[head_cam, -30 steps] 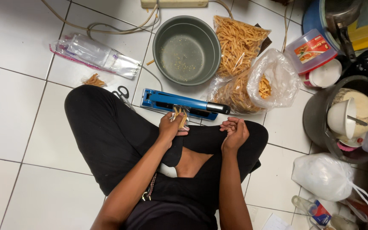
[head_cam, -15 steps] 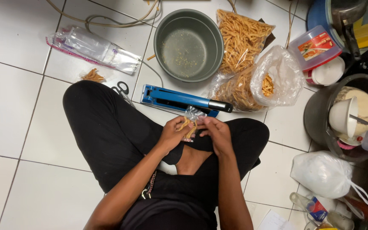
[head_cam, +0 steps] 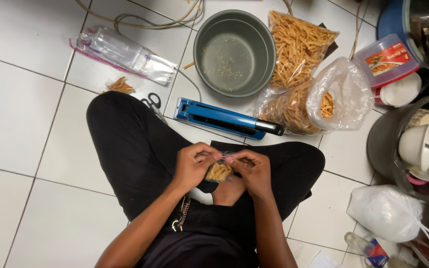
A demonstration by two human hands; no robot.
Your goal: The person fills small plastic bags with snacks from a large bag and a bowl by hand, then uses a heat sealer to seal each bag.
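I sit cross-legged on a white tiled floor. My left hand [head_cam: 193, 163] and my right hand [head_cam: 252, 168] meet over my lap, both pinching the top of a small clear bag of yellow snack sticks [head_cam: 219, 171]. The bag hangs between my fingers, partly hidden by them. A blue bar-shaped heat sealer [head_cam: 224, 118] lies on the floor just beyond my knees. Behind it stands a grey metal pot [head_cam: 234, 52], nearly bare inside apart from crumbs.
Two large clear bags of snack sticks [head_cam: 299, 42] [head_cam: 319, 101] lie right of the pot. A stack of small clear bags [head_cam: 125, 52], scissors [head_cam: 151, 101] and a small pile of sticks [head_cam: 120, 85] lie left. Containers, a bowl and a white tied bag [head_cam: 391, 213] crowd the right side.
My left hand lifted a small filled bag from near the sealer and drew it back over my lap. My right hand joined it, and both now pinch the bag's top.
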